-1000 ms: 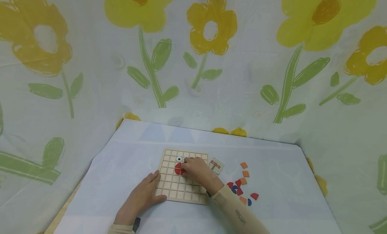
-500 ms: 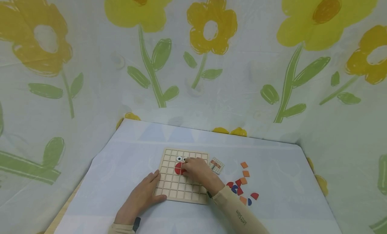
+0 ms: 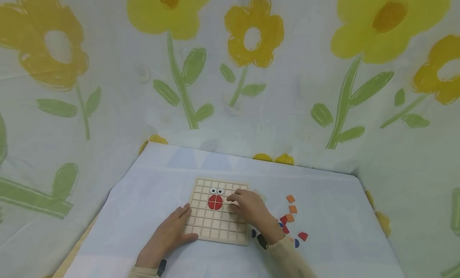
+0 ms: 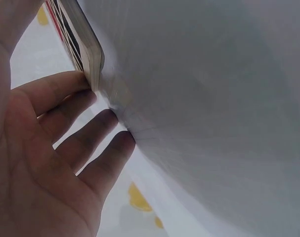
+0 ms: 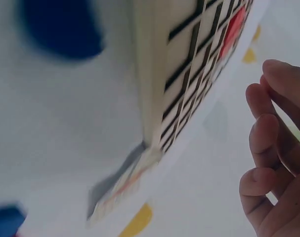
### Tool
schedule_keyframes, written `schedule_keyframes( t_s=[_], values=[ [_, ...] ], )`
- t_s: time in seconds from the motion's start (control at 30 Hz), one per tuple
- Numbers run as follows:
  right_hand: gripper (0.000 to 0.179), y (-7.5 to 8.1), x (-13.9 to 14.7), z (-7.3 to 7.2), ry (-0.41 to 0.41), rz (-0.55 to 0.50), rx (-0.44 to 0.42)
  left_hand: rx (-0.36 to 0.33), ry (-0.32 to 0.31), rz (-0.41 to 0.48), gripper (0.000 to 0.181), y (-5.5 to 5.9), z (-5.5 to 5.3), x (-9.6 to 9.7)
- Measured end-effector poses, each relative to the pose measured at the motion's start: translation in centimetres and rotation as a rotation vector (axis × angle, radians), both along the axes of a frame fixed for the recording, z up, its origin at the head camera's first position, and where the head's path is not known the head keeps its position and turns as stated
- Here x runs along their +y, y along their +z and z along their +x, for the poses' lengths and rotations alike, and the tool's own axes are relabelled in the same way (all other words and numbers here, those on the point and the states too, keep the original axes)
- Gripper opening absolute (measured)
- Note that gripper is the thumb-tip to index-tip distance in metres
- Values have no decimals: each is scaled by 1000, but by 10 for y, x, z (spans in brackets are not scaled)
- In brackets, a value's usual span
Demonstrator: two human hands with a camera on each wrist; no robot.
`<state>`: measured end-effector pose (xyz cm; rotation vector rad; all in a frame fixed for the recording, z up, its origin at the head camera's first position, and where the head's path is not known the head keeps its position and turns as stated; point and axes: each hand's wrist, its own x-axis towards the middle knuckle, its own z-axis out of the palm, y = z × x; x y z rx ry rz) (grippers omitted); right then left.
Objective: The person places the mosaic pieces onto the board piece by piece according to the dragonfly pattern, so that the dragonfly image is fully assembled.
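A wooden grid board (image 3: 215,240) lies on the table, its square cells framed by thin ridges. Several red quarter pieces form a red circle (image 3: 215,202) in its upper part. Two eye pieces (image 3: 217,191) sit side by side directly above that circle. My left hand (image 3: 170,230) rests at the board's left edge, fingers extended along the side and thumb near the lower corner; the left wrist view shows fingertips at the board's edge (image 4: 93,59). Over the board's right half hovers my right hand (image 3: 251,208), fingers loosely bent with nothing between them, also seen in the right wrist view.
A small pattern card (image 3: 260,195) lies right of the board, partly hidden by my right hand. Further right are scattered orange squares (image 3: 292,209), red quarter pieces (image 3: 303,236) and blue pieces (image 3: 296,243). A flowered cloth (image 3: 280,110) hangs behind the table.
My right hand has lifted off the red circle and moved right, uncovering the whole circle and the second eye piece. It now covers part of the card. The left hand stays in place.
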<state>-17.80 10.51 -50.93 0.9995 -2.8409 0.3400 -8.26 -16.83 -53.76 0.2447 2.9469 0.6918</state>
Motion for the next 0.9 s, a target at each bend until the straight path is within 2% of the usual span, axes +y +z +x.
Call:
schedule_keyframes(
  t_s=[0.13, 0.27, 0.33, 0.37, 0.5, 0.6, 0.7, 0.9],
  values=[
    [25, 4, 28, 6, -40, -68, 71, -13, 2, -4, 97, 0, 1, -1],
    [33, 3, 61, 6, -12, -188, 198, -15, 2, -1, 97, 0, 1, -1],
    [38, 2, 78, 4, -37, -203, 244, -15, 3, 0, 97, 0, 0, -1],
    [40, 1, 86, 4, -61, -197, 240, -16, 4, 0, 97, 0, 0, -1],
    [45, 1, 117, 0, -243, -81, 111, -5, 4, 2, 97, 0, 0, 0],
    [44, 1, 140, -4, -329, -37, -10, -1, 2, 3, 96, 0, 0, 0],
    [42, 0, 158, -8, -369, -37, -63, -9, 1, 3, 97, 0, 1, 0],
    [40, -3, 178, -13, -389, -35, -116, -23, 3, 7, 96, 0, 0, 0]
  ],
)
